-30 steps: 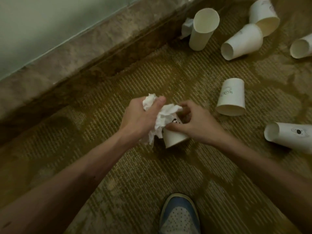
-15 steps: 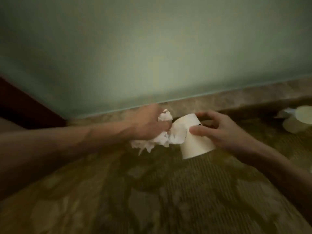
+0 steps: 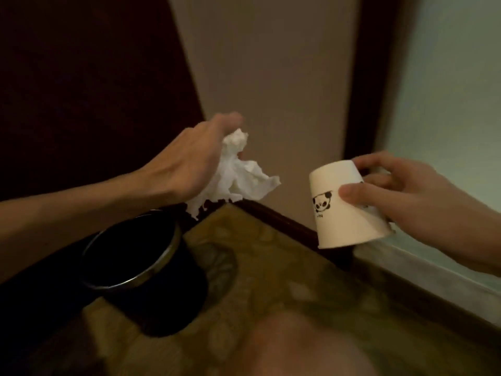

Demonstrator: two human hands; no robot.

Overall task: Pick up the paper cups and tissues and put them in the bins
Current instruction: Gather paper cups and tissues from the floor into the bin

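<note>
Bin (image 3: 160, 263): black, round, with a metal band at the rim. It stands on the carpet (image 3: 271, 267) in the corner with its mouth open. The inside is too dark to read.

Left hand (image 3: 189, 164): above the bin, roughly over its far rim. The fingers are bunched round the top of the tissue (image 3: 238, 180), and the rest hangs loose below the palm. The ragged lower edge sits at or just beyond the far rim, not over the middle of the mouth.

Paper cup (image 3: 344, 207): in the air, well right of the bin. It is inverted and tilted, with the panda print facing the camera. The right hand (image 3: 406, 196) holds it with the thumb on the near wall and the fingers round the far side, near the cup's mouth.

My read of the step: carry is done and the drop is next, tissue first.

Risks:
- If the tissue is released from here, it probably lands on the far rim or slips behind the bin against the skirting (image 3: 284, 221). It is light and spread out, so it will drift rather than fall straight. The hand should come back over the mouth first.
- A loose tail could snag on the rim and hang half out.
- The cup needs a long sideways move to reach the bin. A toss from where it is would likely bounce off the rim or roll across the carpet.
- The cup wall is thin, so squeezing harder mid-move could crush it.
- The two hands would meet over one narrow mouth, so they should drop one at a time.
</note>
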